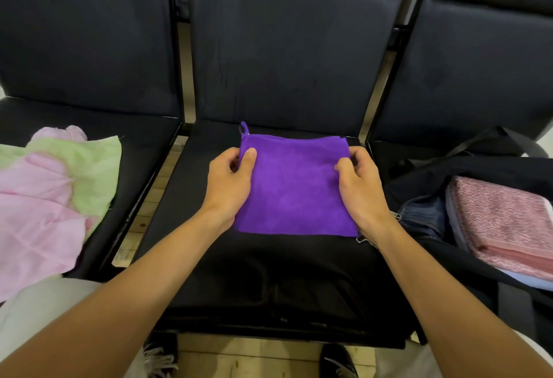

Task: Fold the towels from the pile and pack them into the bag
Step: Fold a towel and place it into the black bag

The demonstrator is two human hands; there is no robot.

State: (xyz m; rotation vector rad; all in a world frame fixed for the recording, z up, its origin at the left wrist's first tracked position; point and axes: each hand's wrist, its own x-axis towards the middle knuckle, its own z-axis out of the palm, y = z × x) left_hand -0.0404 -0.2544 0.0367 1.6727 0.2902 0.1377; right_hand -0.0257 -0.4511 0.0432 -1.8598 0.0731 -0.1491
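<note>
A purple towel [294,186] lies flat on the middle seat [269,273] of a row of dark chairs, already folded into a neat rectangle, with a small hanging loop [244,127] poking out at its far left corner. The seat serves as the flat surface for folding, which is probably why the towel sits square in front of the person.

The left hand [230,183] pinches the towel's left edge near the far corner, thumb on top and fingers curled behind it. The right hand [357,186] does the same on the right edge, fingers closed on the cloth. Holding both sides at matching points keeps the layers aligned, either for one more fold toward the near edge or for lifting the towel without letting it open; which of the two is intended cannot be told.

The pile [51,198] of unfolded towels, pink and light green, rests on the left seat, within reach of the left hand. The bag [425,219] sits open on the right seat, near the right hand, with folded pink towels [505,222] already stacked inside over something pale blue. This layout suggests work flowing left to right: take from the pile, fold in the middle, pack on the right. Judging by the pile, several towels remain.
</note>
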